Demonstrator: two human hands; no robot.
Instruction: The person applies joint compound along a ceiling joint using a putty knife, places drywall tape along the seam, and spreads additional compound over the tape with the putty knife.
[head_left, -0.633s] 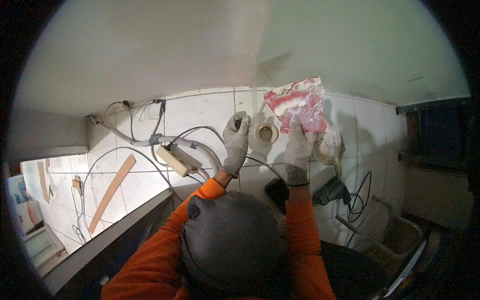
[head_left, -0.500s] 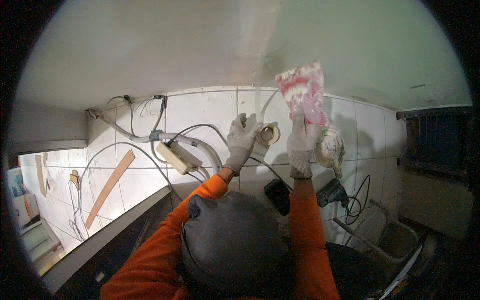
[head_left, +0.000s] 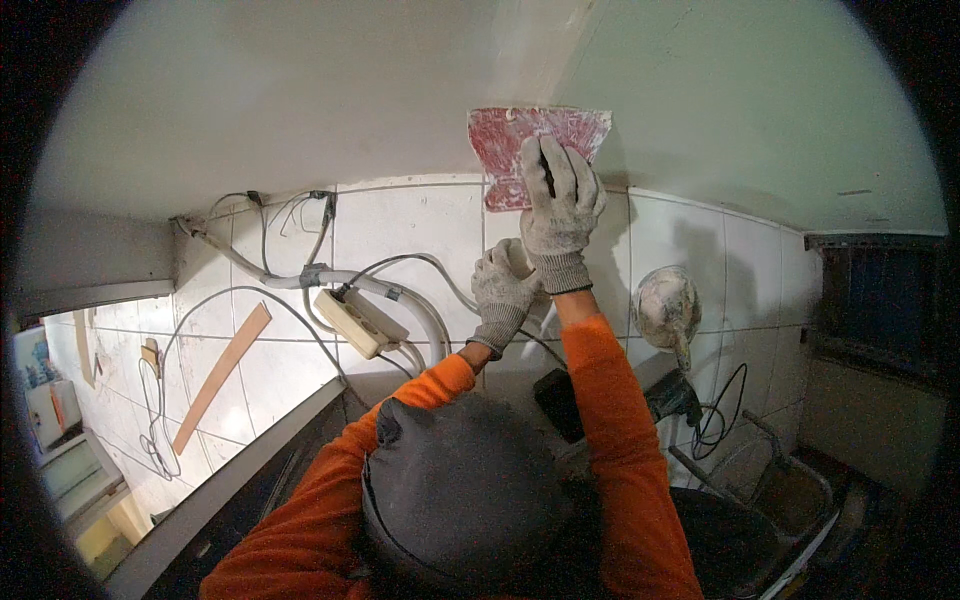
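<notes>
My right hand (head_left: 563, 205), in a light knit glove, grips a red putty spreader (head_left: 500, 150) smeared with white compound. Its fingers lie over the face of the wide blade, whose far edge is against the pale board (head_left: 430, 110) near a seam. Close below, my left hand (head_left: 503, 295), gloved too, is closed beside my right wrist. A roll of tape (head_left: 521, 258) shows a little between its fingers and the right glove; the rest is hidden.
Left of my hands are a beige power strip (head_left: 352, 322), a grey conduit (head_left: 425, 300), cables and a wooden strip (head_left: 225, 375). Rightward are a round, plaster-smeared vessel (head_left: 663, 305), a dark corded tool (head_left: 675, 400) and a metal-framed chair (head_left: 790, 490). White tiles (head_left: 400, 220) lie behind.
The spreader has swung left and turned, its blade now against the board by the seam. My right hand followed it across; my left hand shifted slightly right and down, hiding most of the roll.
</notes>
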